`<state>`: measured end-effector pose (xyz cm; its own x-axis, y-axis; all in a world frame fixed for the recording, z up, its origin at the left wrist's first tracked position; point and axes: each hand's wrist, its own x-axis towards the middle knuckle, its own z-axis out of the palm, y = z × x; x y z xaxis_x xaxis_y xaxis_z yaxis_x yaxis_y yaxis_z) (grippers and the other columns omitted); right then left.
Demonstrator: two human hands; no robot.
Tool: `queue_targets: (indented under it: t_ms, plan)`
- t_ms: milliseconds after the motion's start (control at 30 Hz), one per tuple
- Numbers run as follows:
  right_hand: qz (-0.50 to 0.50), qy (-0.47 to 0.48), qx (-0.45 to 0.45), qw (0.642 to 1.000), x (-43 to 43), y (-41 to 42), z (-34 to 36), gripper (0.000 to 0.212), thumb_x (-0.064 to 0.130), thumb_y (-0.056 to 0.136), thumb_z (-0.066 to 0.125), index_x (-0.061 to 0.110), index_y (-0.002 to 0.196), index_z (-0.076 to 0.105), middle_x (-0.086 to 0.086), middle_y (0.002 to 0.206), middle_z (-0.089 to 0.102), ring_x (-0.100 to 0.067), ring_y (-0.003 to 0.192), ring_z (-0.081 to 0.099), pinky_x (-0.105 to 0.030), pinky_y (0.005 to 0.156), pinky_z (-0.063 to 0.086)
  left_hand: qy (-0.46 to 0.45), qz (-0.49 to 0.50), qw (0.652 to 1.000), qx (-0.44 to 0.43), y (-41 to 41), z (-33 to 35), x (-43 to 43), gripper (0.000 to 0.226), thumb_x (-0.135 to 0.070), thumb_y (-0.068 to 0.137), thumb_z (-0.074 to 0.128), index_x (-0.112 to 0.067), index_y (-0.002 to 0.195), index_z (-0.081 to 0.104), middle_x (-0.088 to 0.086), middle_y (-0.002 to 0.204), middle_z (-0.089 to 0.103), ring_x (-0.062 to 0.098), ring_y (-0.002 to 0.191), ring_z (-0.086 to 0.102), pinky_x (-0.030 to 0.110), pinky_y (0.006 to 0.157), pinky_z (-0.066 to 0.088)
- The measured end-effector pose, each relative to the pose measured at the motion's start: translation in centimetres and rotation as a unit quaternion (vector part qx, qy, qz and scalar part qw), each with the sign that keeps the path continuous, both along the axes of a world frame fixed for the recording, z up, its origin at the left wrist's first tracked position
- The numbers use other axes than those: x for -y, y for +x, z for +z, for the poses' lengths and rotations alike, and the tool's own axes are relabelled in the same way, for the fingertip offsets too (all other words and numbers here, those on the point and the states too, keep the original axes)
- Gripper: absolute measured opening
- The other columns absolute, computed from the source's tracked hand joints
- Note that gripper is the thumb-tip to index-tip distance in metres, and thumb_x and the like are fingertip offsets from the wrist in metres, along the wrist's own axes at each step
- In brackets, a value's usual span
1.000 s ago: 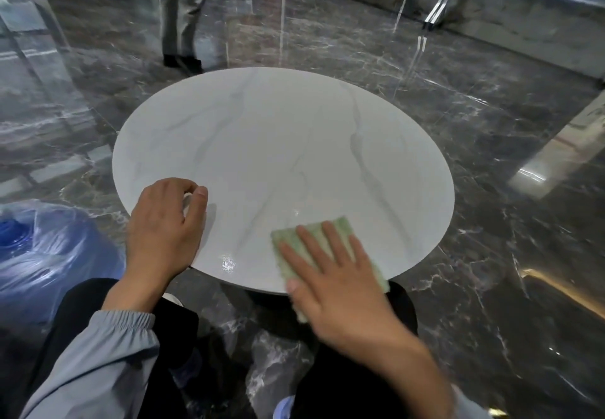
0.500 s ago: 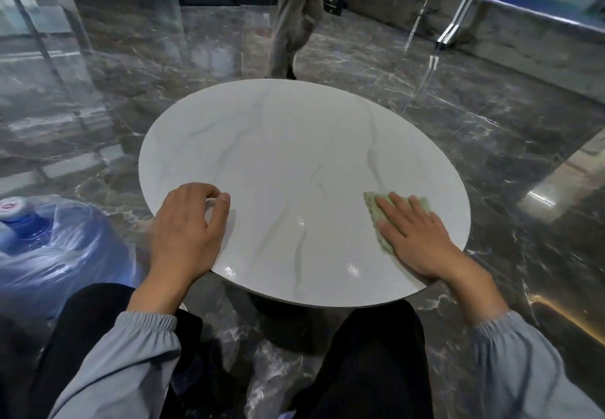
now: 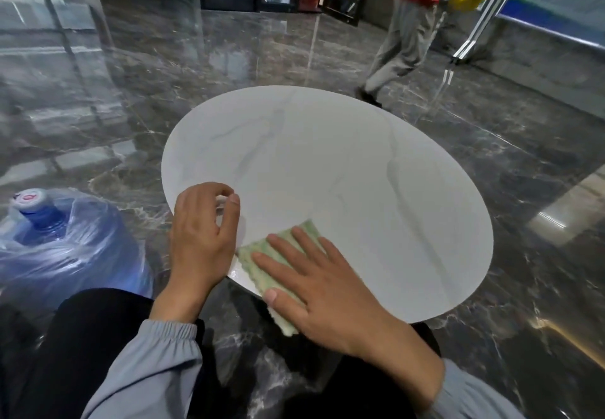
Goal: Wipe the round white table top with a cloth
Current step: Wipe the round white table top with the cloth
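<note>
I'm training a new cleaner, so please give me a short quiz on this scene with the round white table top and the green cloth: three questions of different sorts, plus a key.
1. True or false: the right hand lifts the pale green scalloped cloth clear of the round white marble-look table top.
2. Where does the cloth lie? A) table centre B) near rim, partly overhanging C) far rim
3. What stands on the dark polished floor left of the table?
Key: 1 false, its flat fingers press the cloth down. 2 B. 3 a blue water jug wrapped in clear plastic.
</note>
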<state>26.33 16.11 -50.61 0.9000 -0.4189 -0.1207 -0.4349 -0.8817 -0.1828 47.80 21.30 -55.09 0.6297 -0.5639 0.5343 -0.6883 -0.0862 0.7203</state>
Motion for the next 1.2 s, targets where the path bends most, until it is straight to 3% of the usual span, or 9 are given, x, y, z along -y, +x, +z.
queue_targets:
  t_ms: [167, 267, 400, 467, 600, 767, 900, 1000, 1200]
  plan:
    - [-0.132, -0.002, -0.046, 0.990, 9.3, 0.0, -0.3, 0.055, 0.061, 0.107, 0.017, 0.058, 0.158, -0.003, 0.024, 0.170, -0.011, -0.012, 0.158, -0.018, -0.042, 0.126, -0.007, -0.042, -0.011, 0.999, -0.024, 0.1, -0.4, -0.1, 0.023, -0.031, 0.107, 0.049, -0.015, 0.114, 0.063, -0.012, 0.113, 0.056, 0.006, 0.110, 0.044, 0.052, 0.091, 0.053]
    - [-0.200, 0.007, -0.063, 0.978, 13.3, 1.7, -0.1, 0.057, 0.055, 0.109, 0.016, 0.050, 0.162, -0.004, 0.018, 0.172, -0.013, -0.020, 0.159, -0.016, -0.051, 0.125, -0.007, -0.065, -0.008, 0.998, -0.025, 0.0, -0.5, -0.1, 0.023, -0.031, 0.107, 0.049, -0.015, 0.118, 0.062, -0.012, 0.121, 0.055, 0.011, 0.122, 0.046, 0.053, 0.099, 0.050]
    - [-0.113, -0.005, -0.053, 0.992, 9.6, 5.8, -0.1, 0.055, 0.054, 0.109, 0.013, 0.051, 0.161, -0.006, 0.018, 0.172, -0.015, -0.020, 0.158, -0.020, -0.052, 0.126, -0.010, -0.105, 0.037, 0.993, -0.032, -0.2, -0.6, -0.2, 0.029, -0.031, 0.107, 0.045, -0.010, 0.119, 0.062, 0.003, 0.135, 0.058, 0.025, 0.145, 0.039, 0.037, 0.123, 0.025]
    - [-0.034, -0.017, -0.040, 0.998, 5.9, 6.8, -0.3, 0.054, 0.057, 0.109, 0.012, 0.057, 0.159, -0.008, 0.021, 0.171, -0.016, -0.015, 0.157, -0.025, -0.048, 0.126, -0.013, -0.145, 0.035, 0.987, -0.067, -0.2, -0.5, -0.2, 0.030, -0.032, 0.107, 0.043, -0.012, 0.121, 0.060, 0.005, 0.141, 0.055, 0.026, 0.148, 0.036, 0.042, 0.124, 0.025]
    - [0.074, -0.010, -0.052, 0.996, 1.4, 5.2, 0.8, 0.052, 0.059, 0.110, 0.013, 0.063, 0.155, -0.013, 0.025, 0.167, -0.025, -0.008, 0.150, -0.038, -0.041, 0.122, -0.023, -0.243, -0.015, 0.951, -0.189, 0.7, -0.9, -0.6, 0.024, -0.035, 0.106, 0.042, -0.035, 0.127, 0.053, -0.003, 0.150, 0.049, 0.029, 0.151, 0.035, 0.059, 0.122, 0.027]
    - [0.069, 0.019, -0.093, 0.993, 0.9, 5.2, 1.7, 0.052, 0.061, 0.109, 0.016, 0.068, 0.151, -0.015, 0.031, 0.162, -0.031, -0.002, 0.145, -0.043, -0.041, 0.122, -0.024, -0.231, -0.015, 0.924, -0.303, 1.9, -2.3, -0.2, 0.042, -0.046, 0.105, 0.037, -0.030, 0.142, 0.049, -0.006, 0.162, 0.038, 0.018, 0.155, 0.030, 0.053, 0.125, 0.027]
    - [0.042, 0.025, -0.055, 0.997, 2.8, 10.9, 0.9, 0.052, 0.062, 0.108, 0.016, 0.068, 0.152, -0.010, 0.028, 0.167, -0.021, -0.006, 0.152, -0.033, -0.045, 0.125, -0.018, -0.275, -0.061, 0.867, -0.411, 2.8, -1.9, 0.3, 0.056, -0.059, 0.102, 0.039, -0.032, 0.151, 0.045, -0.003, 0.163, 0.041, 0.014, 0.151, 0.039, 0.044, 0.123, 0.036]
    - [0.014, 0.010, -0.034, 0.999, 5.7, 17.5, 0.4, 0.053, 0.061, 0.107, 0.018, 0.064, 0.156, -0.003, 0.022, 0.171, -0.012, -0.014, 0.157, -0.021, -0.051, 0.125, -0.011, -0.315, -0.120, 0.839, -0.426, 3.7, -1.7, 0.5, 0.058, -0.047, 0.109, 0.034, -0.018, 0.159, 0.033, 0.005, 0.160, 0.046, 0.019, 0.147, 0.046, 0.031, 0.114, 0.045]
    - [0.003, 0.009, -0.036, 0.999, 9.9, 29.5, 0.0, 0.054, 0.060, 0.107, 0.018, 0.057, 0.159, 0.007, 0.013, 0.174, -0.005, -0.026, 0.160, -0.012, -0.062, 0.122, -0.007, -0.332, -0.111, 0.812, -0.466, 5.4, -1.3, 0.3, 0.063, -0.052, 0.105, 0.035, -0.026, 0.162, 0.028, -0.007, 0.161, 0.046, 0.007, 0.147, 0.045, 0.034, 0.121, 0.038]
